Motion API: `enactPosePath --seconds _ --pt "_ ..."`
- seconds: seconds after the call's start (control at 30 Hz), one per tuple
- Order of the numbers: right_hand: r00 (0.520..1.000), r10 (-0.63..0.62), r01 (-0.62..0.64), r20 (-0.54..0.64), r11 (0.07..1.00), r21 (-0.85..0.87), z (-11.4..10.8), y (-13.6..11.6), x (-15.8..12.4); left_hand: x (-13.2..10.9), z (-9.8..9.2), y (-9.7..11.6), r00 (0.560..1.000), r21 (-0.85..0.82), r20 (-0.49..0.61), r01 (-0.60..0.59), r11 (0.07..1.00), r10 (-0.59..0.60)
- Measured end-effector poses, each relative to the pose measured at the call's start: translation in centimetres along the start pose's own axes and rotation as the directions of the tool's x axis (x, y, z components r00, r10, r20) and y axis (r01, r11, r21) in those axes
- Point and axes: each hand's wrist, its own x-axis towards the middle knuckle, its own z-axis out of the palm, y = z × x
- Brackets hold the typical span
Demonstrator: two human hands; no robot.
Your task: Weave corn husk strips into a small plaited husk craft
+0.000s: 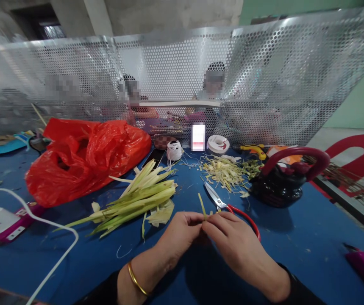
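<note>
My left hand (182, 235) and my right hand (235, 243) meet over the blue table, fingers pinched together. A thin yellow-green strip (202, 204), apparently corn husk, rises from between their fingertips; its lower end is hidden by the fingers. A pair of scissors (212, 195) with red handles lies just beyond my right hand, its handle partly behind that hand. Left of my hands is a bundle of pale green husks (137, 201), with a loose dry piece (161, 213) beside it. A heap of cut husk strips (224, 173) lies beyond the scissors.
At the left are a crumpled red plastic bag (86, 156), a purple power strip (10, 224) and a white cable (69, 241). A black pot-like object (277, 186) with a dark red handle stands right. White string (174, 150) and a tape roll (218, 144) lie before the perforated partition (169, 55); people sit behind it.
</note>
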Motion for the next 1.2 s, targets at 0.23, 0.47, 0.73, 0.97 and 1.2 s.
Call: enactPosePath --seconds 0.23,0.47,0.73,0.97,1.2 --pt "0.949 0.307 -0.252 -0.075 0.879 0.405 -0.5 -0.4 0.1 0.0 -0.1 -0.3 0.989 0.26 0.103 -0.126 0.957 0.102" --pt "0.716 0.674 -0.524 0.183 0.346 0.778 0.1 0.2 0.4 -0.2 0.1 -0.3 0.978 0.247 0.203 -0.095 0.964 0.044" --pt "0.775 0.63 -0.472 0.038 0.539 0.697 0.4 0.4 0.5 -0.3 0.1 0.2 0.987 0.181 0.153 0.012 0.983 -0.04" --pt "0.716 0.697 -0.524 0.036 0.503 0.688 0.6 0.5 0.4 -0.2 0.1 0.0 0.999 0.011 -0.001 -0.04 0.999 0.04" --pt "0.745 0.64 -0.604 0.191 0.523 0.602 0.5 0.4 0.3 -0.2 -0.3 0.9 0.988 -0.061 -0.117 -0.113 0.992 0.105"
